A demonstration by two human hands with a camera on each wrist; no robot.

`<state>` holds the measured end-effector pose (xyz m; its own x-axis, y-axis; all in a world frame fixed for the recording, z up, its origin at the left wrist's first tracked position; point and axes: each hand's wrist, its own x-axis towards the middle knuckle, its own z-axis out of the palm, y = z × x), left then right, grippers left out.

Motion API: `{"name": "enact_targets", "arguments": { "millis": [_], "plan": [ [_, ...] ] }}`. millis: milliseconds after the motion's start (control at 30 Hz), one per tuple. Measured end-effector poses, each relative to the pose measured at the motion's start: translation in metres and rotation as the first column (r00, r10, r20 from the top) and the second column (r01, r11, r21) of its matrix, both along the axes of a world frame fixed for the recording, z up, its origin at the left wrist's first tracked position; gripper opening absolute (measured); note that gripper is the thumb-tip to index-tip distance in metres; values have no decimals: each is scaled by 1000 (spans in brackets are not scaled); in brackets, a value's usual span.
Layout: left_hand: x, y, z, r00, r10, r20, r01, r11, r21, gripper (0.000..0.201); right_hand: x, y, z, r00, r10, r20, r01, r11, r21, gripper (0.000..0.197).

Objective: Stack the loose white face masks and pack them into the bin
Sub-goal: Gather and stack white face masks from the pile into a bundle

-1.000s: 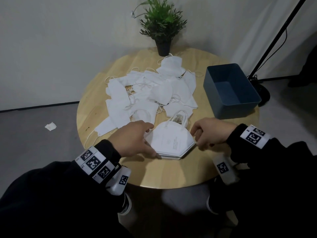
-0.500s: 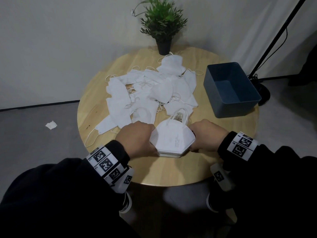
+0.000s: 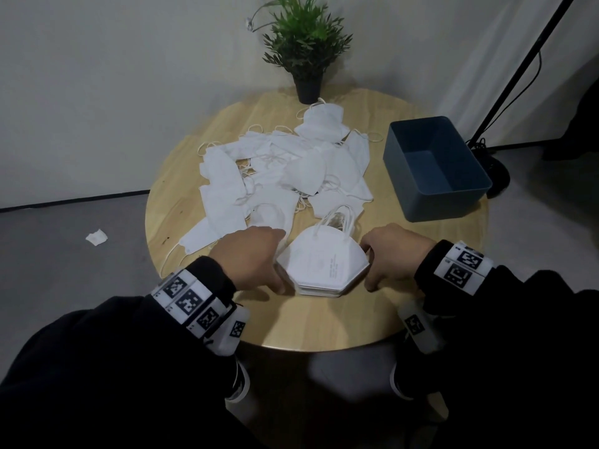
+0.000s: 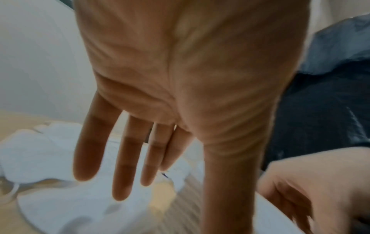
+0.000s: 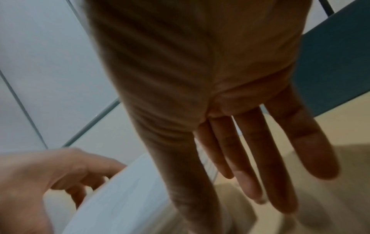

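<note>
I have both hands down on the round wooden bench (image 3: pixel 181 202), one at each side of the stack of masks (image 3: pixel 322 265). The stack sits near the front edge, flat, with its ear loops arching up at the far side. My left hand (image 3: pixel 249 254) lies against the stack's left edge, thumb along the near-left corner; from the left wrist view its fingers (image 4: pixel 122 166) are straight and slightly spread, reaching over white mask material, holding nothing. My right hand (image 3: pixel 393 252) stands at the stack's right edge, thumb near the front-right corner. In the right wrist view its fingers (image 5: pixel 248 158) are straight and close together, tips pointing down toward the bench just beside the stack's white edge (image 5: pixel 128 197); I cannot tell whether the tips actually touch the stack.

Beyond the stack, the loose masks (image 3: pixel 275 170) lie in an untidy heap across the middle of the bench, straps tangled. The blue bin (image 3: pixel 434 202) stands to the right of the heap, well apart from my right hand. A potted plant (image 3: pixel 306 53) sits at the far edge. A white scrap (image 3: pixel 96 237) lies on the floor to the left.
</note>
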<state>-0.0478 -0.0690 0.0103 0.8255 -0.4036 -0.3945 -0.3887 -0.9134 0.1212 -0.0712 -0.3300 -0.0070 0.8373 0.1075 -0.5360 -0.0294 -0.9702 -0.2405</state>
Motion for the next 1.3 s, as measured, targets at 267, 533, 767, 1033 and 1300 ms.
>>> {"name": "enact_targets", "arguments": {
  "millis": [267, 533, 767, 1033, 1300],
  "plan": [
    [5, 3, 24, 997, -53, 56, 75, 841, -535, 20, 1, -12, 43, 961, -183, 206, 75, 894, 443, 10],
    [3, -30, -6, 978, -206, 31, 208, 951, -229, 23, 1, 23, 2, 975, -3, 222, -67, 950, 304, 24],
    [20, -21, 13, 974, -94, -204, -2, 904, -427, 13, 13, 10, 12, 951, -277, 138, 128, 758, 639, 22],
    [135, -41, 37, 993, 110, 44, -75, 869, -488, 52, 67, -9, -8, 714, -696, -78, 436, 354, 827, 8],
    [213, -130, -13, 880, -475, 19, 425, 805, 415, 165, 100, -4, -12, 636, -758, -144, 473, 236, 849, 19]
  ]
}}
